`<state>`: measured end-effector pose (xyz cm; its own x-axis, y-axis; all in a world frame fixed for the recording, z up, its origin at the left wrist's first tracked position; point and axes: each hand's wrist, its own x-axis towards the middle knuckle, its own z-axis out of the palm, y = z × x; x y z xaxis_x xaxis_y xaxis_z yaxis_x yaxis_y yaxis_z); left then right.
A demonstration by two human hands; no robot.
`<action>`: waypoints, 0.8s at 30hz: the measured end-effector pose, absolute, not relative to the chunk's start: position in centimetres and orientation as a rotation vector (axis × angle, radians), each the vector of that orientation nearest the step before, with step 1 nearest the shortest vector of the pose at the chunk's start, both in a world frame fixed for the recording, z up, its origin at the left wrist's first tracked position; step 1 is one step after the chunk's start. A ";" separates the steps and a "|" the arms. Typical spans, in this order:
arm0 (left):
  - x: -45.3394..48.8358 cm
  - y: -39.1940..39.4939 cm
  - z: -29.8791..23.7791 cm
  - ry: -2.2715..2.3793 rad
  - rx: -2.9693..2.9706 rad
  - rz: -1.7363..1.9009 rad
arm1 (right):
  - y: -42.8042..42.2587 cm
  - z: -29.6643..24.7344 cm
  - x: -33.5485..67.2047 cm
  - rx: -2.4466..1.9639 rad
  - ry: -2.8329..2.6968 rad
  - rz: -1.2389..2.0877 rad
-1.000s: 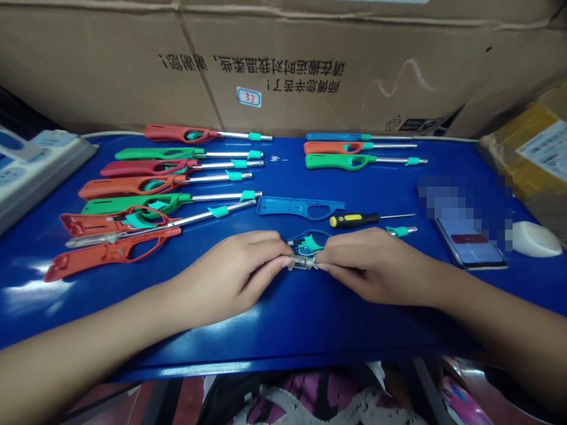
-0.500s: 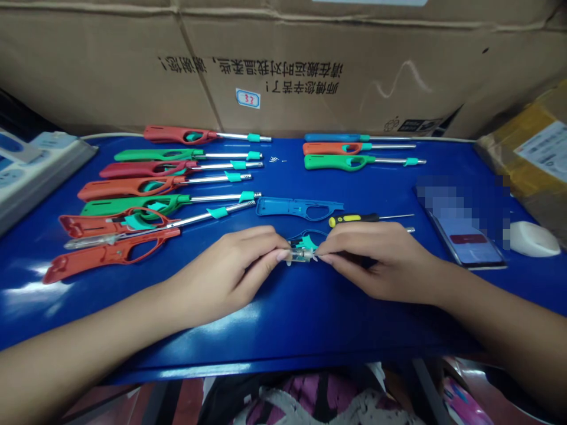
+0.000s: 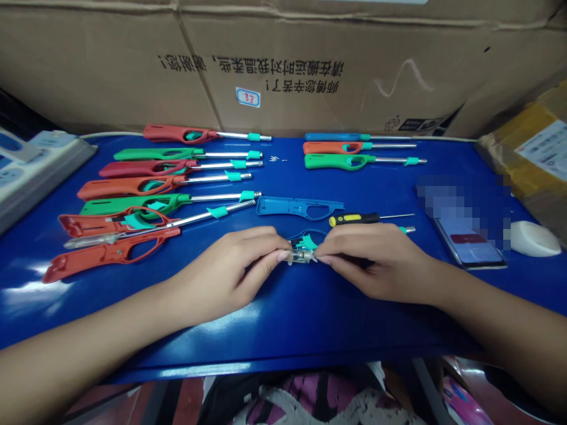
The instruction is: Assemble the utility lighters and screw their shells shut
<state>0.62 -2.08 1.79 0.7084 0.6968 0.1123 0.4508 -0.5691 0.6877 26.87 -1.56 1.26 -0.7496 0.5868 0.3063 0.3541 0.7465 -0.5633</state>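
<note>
Both hands rest on the blue table [image 3: 287, 319] and pinch the same opened blue lighter [image 3: 303, 250] between them. My left hand [image 3: 230, 274] grips its left end, fingers closed. My right hand [image 3: 376, 262] grips its right end, covering most of the body. Between the fingertips show a clear inner part and a teal trigger. The lighter's metal tube tip [image 3: 405, 229] pokes out past my right hand. A loose blue shell half [image 3: 299, 208] lies just behind, beside a black and yellow screwdriver [image 3: 354, 219].
Several red and green long lighters [image 3: 146, 189] lie in rows at the left, with opened red shells [image 3: 106, 251] in front. Three more lighters [image 3: 354, 150] lie at the back right. A phone [image 3: 469, 242], a white object [image 3: 534, 238] and cardboard boxes [image 3: 283, 65] border the table.
Both hands and the lighter have crept slightly away from me across the table, and the right hand now hides more of the metal tube. Nothing else has moved.
</note>
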 end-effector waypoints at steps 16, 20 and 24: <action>0.8 -2.6 1.9 0.917 2.304 0.517 | -1.6 1.5 26.9 -0.742 -2.472 0.636; 0.9 -2.6 1.8 0.915 2.306 0.509 | -1.4 1.1 26.8 -0.751 -2.485 0.629; 0.8 -2.6 1.8 0.926 2.308 0.512 | -1.4 1.2 26.8 -0.758 -2.481 0.620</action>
<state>0.83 -2.60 1.80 0.6836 0.7187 0.1275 0.4902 -0.5814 0.6493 26.82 -1.40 1.24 -0.7369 0.6056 0.3004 0.3932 0.7455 -0.5382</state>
